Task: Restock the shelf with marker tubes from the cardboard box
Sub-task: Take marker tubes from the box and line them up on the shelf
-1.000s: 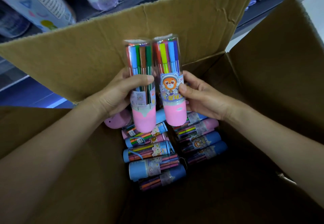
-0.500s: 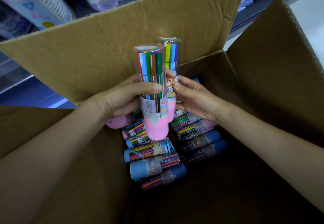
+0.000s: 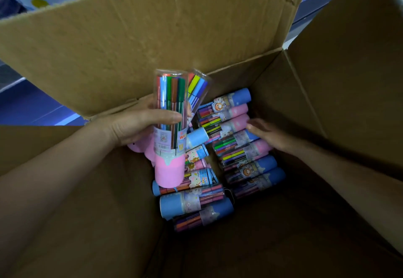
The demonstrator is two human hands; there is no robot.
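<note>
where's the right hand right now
In the head view the right hand is low inside the cardboard box, right of centre, fingers reaching onto the right-hand stack of marker tubes lying there.

- The right hand (image 3: 265,135) no longer holds a tube; it is now down in the cardboard box (image 3: 349,81), its fingers on the tubes lying at the right side of the pile (image 3: 244,149).
- The left hand (image 3: 139,123) now grips both upright pink-based tubes: the near tube (image 3: 169,129) in front and the second tube (image 3: 197,88) tilted behind it to the right.
- With the right hand lower, more of the far tubes in the pile shows.
</note>
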